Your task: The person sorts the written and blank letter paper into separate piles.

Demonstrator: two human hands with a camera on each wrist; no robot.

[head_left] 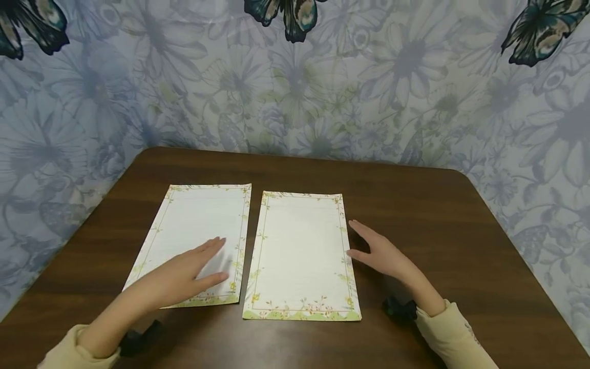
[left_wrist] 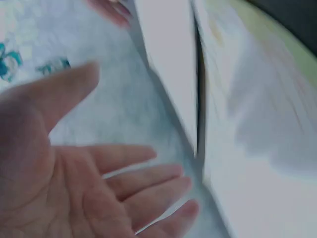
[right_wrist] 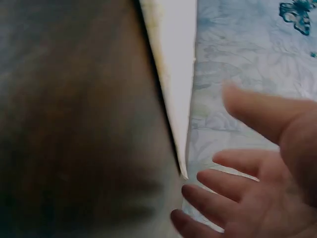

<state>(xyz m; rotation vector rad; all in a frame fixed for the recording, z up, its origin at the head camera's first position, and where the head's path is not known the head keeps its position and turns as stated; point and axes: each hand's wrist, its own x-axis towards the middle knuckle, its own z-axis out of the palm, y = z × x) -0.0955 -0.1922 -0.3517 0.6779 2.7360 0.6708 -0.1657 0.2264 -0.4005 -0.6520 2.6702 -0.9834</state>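
Note:
Two sheets of paper with printed leaf and flower borders lie side by side in the head view: a left sheet [head_left: 203, 215] and a right sheet [head_left: 301, 251]. Above the lower part of the left sheet is my left hand [head_left: 184, 277], fingers extended and thumb spread; its shadow falls on paper in the left wrist view. Beside the right sheet's right edge, my right hand [head_left: 382, 253] has its fingers extended, thumb tip near that edge. Whether the thumb touches the paper I cannot tell. Neither palm [left_wrist: 74, 198] nor the right palm [right_wrist: 277, 198] holds anything.
Both sheets lie on a dark brown wooden table [head_left: 415, 205] with rounded far corners. Behind it stands a wall [head_left: 322, 92] with a pale floral pattern and several dark butterfly shapes [head_left: 295, 15]. Dark bands [head_left: 138, 338] sit at both wrists, by the pale yellow sleeves [head_left: 78, 351].

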